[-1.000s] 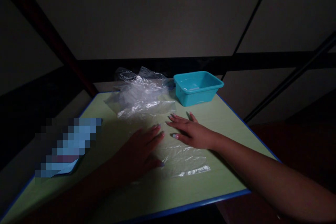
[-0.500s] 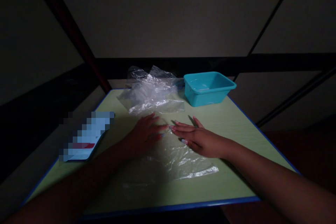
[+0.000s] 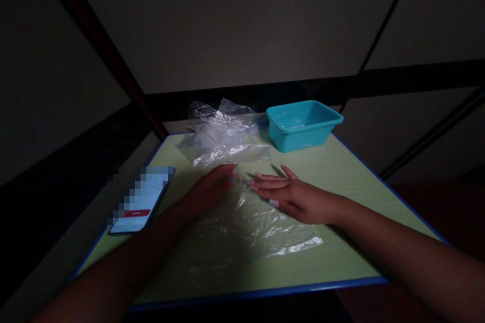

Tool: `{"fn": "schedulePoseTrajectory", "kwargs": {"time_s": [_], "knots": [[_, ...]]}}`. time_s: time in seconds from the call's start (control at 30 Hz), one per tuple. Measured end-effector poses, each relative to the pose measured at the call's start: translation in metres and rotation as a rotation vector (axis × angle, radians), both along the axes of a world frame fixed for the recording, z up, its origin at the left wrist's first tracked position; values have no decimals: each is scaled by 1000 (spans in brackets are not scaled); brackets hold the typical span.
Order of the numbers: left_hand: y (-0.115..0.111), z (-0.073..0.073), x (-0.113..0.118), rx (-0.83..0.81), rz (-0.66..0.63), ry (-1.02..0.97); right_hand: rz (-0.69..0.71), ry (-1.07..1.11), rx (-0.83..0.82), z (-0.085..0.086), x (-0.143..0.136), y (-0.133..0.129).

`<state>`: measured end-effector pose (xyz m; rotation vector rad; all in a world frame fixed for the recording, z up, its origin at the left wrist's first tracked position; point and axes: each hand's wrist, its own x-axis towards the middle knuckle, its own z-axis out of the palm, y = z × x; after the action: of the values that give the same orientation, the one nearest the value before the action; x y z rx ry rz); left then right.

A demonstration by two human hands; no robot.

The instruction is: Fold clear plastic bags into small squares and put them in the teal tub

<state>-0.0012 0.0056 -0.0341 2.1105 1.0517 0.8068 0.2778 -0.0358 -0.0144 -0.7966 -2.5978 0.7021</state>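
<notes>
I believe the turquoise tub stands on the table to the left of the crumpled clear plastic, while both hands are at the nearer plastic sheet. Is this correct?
Not quite: the head view shows the turquoise tub to the right of the crumpled clear plastic on the table. The left hand and right hand are indeed at the nearer plastic sheet.

A clear, thin plastic sheet (image 3: 261, 232) lies spread on the surface (image 3: 352, 262), on the near side of the turquoise tub (image 3: 301, 140) and leftward of it. It is wrinkled and glossy, with a shiny band along its edge farthest from the tub.
</notes>
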Motion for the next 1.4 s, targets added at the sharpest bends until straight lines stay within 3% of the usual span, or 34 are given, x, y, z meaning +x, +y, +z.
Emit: {"fn": "schedulePoseTrajectory", "kwargs": {"time_s": [0.13,0.3,0.5,0.67,0.8,1.07,1.4], "knots": [[-3,3,6,-96,29,-106,38,-18,18,-2,-2,-1],[-5,12,11,-221,192,-141,57,-63,38,2,0,0],[-4,19,12,-144,281,-32,-53,84,173,-1,6,9],[-6,15,11,-104,267,-19,-25,261,137,-9,5,20],[-9,14,10,-14,186,-9,9,294,128,-6,4,21],[-15,10,9,307,-109,22,-51,48,196,3,8,15],[-18,10,9,649,-288,143,-142,17,204,8,7,13]]}}
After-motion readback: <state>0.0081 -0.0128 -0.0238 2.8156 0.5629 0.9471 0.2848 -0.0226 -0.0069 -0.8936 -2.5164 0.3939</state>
